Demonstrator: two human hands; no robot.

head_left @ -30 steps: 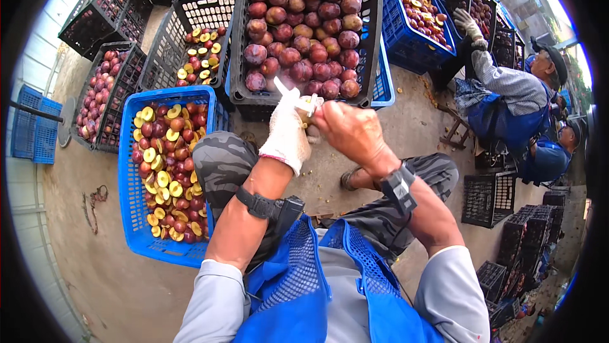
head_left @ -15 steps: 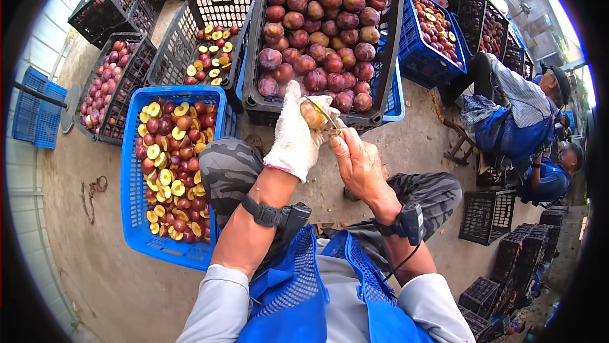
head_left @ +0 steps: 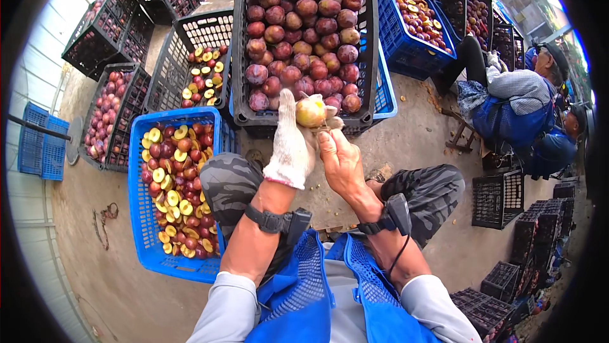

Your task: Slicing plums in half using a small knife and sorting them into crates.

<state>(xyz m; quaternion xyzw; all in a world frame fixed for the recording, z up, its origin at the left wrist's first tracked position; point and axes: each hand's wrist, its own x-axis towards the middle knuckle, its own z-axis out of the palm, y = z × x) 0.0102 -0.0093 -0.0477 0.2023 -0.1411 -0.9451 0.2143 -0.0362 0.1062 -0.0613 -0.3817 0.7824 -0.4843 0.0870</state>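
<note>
The left hand [head_left: 290, 146], wearing a white knitted cotton glove, is gripping a round halved plum with yellow flesh [head_left: 311, 112] in closed fingers, holding it above the knees and just in front of the black slatted plastic crate of whole dark-red plums [head_left: 364, 38]. The bare right hand [head_left: 338, 160] is pressing closed fingers against the underside of the same fruit; whether a tool is sitting in that grip cannot be told. A blue plastic basket of cut plum halves [head_left: 138, 184] is standing beside the left knee, and 2 seated people in blue aprons [head_left: 520, 108] are working well apart on the right.
</note>
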